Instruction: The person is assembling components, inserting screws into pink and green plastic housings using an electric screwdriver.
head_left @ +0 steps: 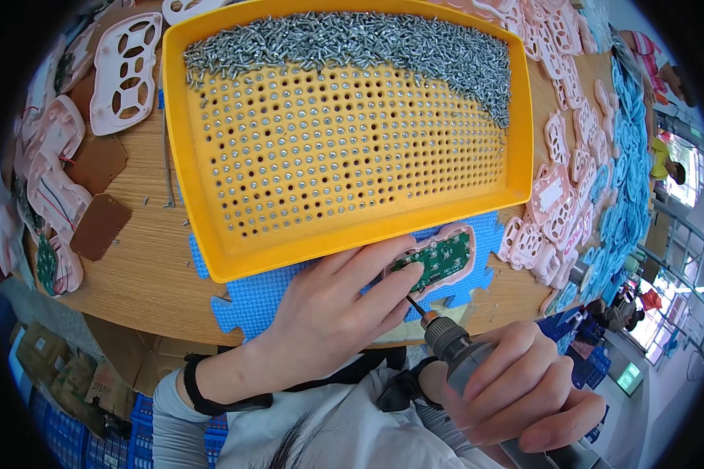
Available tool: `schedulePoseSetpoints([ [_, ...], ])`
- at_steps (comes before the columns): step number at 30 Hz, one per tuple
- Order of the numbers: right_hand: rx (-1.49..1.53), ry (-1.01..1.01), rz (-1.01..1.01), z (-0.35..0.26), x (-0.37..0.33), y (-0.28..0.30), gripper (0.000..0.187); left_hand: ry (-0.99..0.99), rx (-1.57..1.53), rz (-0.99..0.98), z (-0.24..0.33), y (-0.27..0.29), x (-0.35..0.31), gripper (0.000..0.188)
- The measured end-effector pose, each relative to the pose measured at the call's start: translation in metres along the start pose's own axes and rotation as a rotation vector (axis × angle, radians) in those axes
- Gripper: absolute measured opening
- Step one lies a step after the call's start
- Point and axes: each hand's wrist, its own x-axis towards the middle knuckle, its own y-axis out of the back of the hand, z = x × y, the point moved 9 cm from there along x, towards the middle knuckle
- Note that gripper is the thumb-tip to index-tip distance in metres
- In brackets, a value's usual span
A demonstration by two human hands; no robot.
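A green circuit board point(446, 259) lies inside a small pink plastic shell point(472, 248) on a blue foam mat point(246, 299). My left hand point(328, 293) steadies the shell, its fingers closed over the left end and a fingertip pressing on the board. Wrapped in my right hand point(524, 387) is a grey electric screwdriver point(448, 341). Its thin bit points up and left to the near edge of the shell, just below my left fingertips; whether the bit sits on a screw cannot be made out. Directly beyond stands a yellow screw tray point(352, 223), its holes mostly filled with screws.
Loose silver screws point(328, 43) are heaped along the tray's far side. Pink shells point(559, 199) and a pile of blue parts point(630, 148) cover the right. At left lie a large pink faceplate point(125, 74), brown boards point(100, 227) and wired pink shells point(51, 187).
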Motion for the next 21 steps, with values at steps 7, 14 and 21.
schedulePoseSetpoints([
  [7,0.150,-0.271,-0.340,0.011,0.010,-0.018,0.008,0.005,0.006,-0.005,0.000,0.001,-0.001,0.037],
  [14,0.085,-0.109,-0.170,0.006,0.002,-0.016,0.013,0.001,-0.005,-0.001,0.001,0.002,0.000,0.037],
  [21,-0.032,-0.019,0.149,0.001,-0.002,0.002,0.018,-0.004,-0.009,0.004,0.002,0.000,0.000,0.037],
])
